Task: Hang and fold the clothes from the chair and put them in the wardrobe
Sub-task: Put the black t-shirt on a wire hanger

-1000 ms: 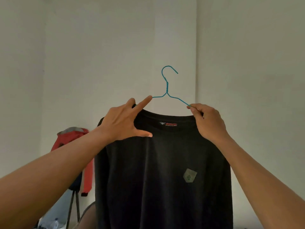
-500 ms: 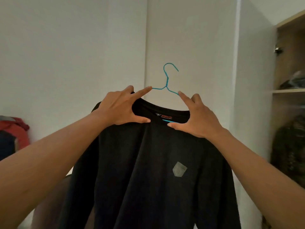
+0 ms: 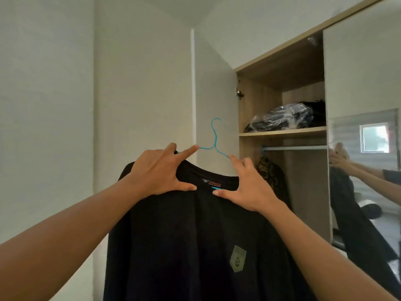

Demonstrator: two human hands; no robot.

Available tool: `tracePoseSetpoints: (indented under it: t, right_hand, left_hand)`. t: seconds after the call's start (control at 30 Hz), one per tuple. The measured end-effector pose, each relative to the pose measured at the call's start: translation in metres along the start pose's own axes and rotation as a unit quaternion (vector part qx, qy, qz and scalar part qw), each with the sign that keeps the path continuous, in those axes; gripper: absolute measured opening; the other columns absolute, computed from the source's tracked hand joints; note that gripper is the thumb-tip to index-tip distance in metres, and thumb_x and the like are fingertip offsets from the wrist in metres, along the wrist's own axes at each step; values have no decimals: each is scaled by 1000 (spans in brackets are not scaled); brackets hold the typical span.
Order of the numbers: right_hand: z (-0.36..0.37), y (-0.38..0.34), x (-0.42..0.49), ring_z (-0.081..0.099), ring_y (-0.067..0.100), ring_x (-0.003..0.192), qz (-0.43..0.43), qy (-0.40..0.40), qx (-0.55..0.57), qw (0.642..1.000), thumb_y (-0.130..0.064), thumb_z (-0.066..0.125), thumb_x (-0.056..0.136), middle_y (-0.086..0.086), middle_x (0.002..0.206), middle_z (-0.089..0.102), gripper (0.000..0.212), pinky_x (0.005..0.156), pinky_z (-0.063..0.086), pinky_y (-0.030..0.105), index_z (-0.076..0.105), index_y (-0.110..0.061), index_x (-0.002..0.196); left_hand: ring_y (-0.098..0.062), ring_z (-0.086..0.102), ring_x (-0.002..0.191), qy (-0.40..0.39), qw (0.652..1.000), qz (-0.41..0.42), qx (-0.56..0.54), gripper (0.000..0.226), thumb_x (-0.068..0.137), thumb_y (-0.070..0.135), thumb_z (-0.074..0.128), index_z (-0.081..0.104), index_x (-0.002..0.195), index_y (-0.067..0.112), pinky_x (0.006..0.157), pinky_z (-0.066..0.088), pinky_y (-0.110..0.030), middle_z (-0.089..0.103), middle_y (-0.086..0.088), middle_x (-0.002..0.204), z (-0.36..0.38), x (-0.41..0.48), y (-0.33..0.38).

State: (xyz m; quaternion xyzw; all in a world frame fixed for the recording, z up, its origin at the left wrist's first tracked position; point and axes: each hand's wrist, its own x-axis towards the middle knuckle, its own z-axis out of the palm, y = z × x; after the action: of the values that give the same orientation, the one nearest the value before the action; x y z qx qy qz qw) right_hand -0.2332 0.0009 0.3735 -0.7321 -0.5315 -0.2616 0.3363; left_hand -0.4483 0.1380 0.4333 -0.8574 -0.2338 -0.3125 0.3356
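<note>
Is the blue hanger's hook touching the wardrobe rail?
Apart. Head view: the hanger hook sits in front of the open door, clearly left of the rail; left hand and right hand grip the black shirt.

Pale walls (image 3: pixel 47 105) meet in a corner at the left and run up to a white ceiling (image 3: pixel 184 7). A dark bundle wrapped in clear plastic (image 3: pixel 280 118) lies on a wooden shelf (image 3: pixel 282 132) — under it a patterned brown garment (image 3: pixel 271 172) hangs from a metal rail (image 3: pixel 299 148). At the right a mirror (image 3: pixel 368 192) reflects a small bright window (image 3: pixel 374 137) — set in a pale striped wall
</note>
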Motion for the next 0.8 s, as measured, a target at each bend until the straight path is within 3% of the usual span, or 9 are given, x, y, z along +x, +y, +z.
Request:
tracePoseSetpoints:
  t: [0.27,0.47,0.7,0.8]
  right_hand:
    - [23,136,21,47,18,125,67,-21,7,998,-72,71,68,-5,136,29,117,95,51,38,5,-32,156]
    - [42,232,55,41,19,134,69,-21,9,997,-64,77,67,-4,148,25,118,98,51,43,1,-37,154]
    - [72,335,121,42,18,134,80,-38,64,994,-56,83,64,-4,144,33,114,105,45,38,18,-35,155]
    - [85,375,152,49,19,128,97,-23,87,991,-38,92,57,1,135,42,113,107,43,33,32,-31,153]
  left_hand:
    - [-18,50,67,5,999,45,-8,107,69,97,34,4,156,43,54,41,-30,51,0,109,69,97,95]
    - [-14,48,69,1,998,56,-5,106,72,94,37,2,156,40,56,42,-28,53,-5,115,121,168,158]
    - [-14,46,65,-15,999,30,-7,104,76,90,42,1,157,39,48,33,-28,52,-7,116,193,253,212]
    - [-20,59,79,-23,999,23,-27,103,78,84,49,1,157,37,54,39,-31,49,-10,124,227,285,230]
